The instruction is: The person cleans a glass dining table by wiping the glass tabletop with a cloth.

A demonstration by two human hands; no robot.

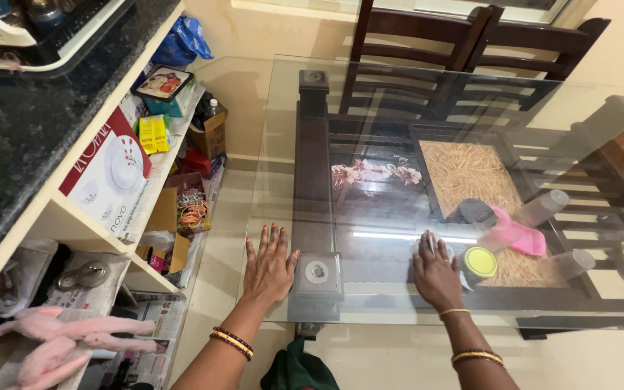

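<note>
Both hands lie flat and apart, fingers spread, gripping nothing, on the clear glass-topped bench (370,144): left hand (269,267) near its corner, right hand (436,274) touching the small yellow-lidded jar (479,263).

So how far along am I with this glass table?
Done: hard to say; the near left part of the glass table carries nothing. In hand: your left hand lies flat by the corner, and your right hand rests, fingers spread, on a small pale thing, perhaps a cloth. Left: the yellow-lidded jar, a pink item and two clear cups sit on the right side.
</note>
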